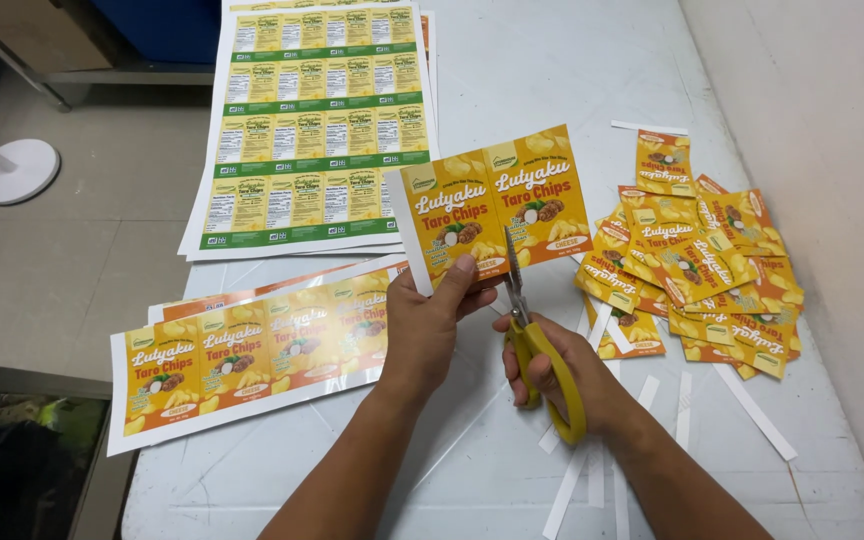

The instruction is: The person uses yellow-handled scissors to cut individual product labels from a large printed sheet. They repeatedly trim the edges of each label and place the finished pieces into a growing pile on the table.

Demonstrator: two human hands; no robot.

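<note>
A large printed sheet (317,125) of green-banded label rows lay at eleven o'clock of the hands, atop further sheets, its near edge just short of the work. At nine o'clock a long strip of four yellow labels (252,355) rested flat on the white table (572,70), with another strip partly showing under its far edge. At two to three o'clock a loose pile of cut single labels (697,265) overlapped one another, and narrow white offcut strips (752,410) lay scattered from four to six o'clock, some beneath the right forearm. None of these obstructed the blades. The table's right edge ran close beside the pile, against a pale wall; the left edge dropped to the floor, where a white round stand base (14,170) stood well apart. Bare surface remained at twelve to one o'clock and along the near edge. The left hand (427,330) pinched the lower edge of a two-label piece (492,205), thumb on its printed face, holding it tilted up above the table centre. The piece was yellow and orange, glossy, with a white margin along its left side. The right hand (562,370) gripped yellow-handled scissors (532,340), fingers through the loops, the blades pointing to twelve o'clock and entering the piece's lower edge between the two labels.
</note>
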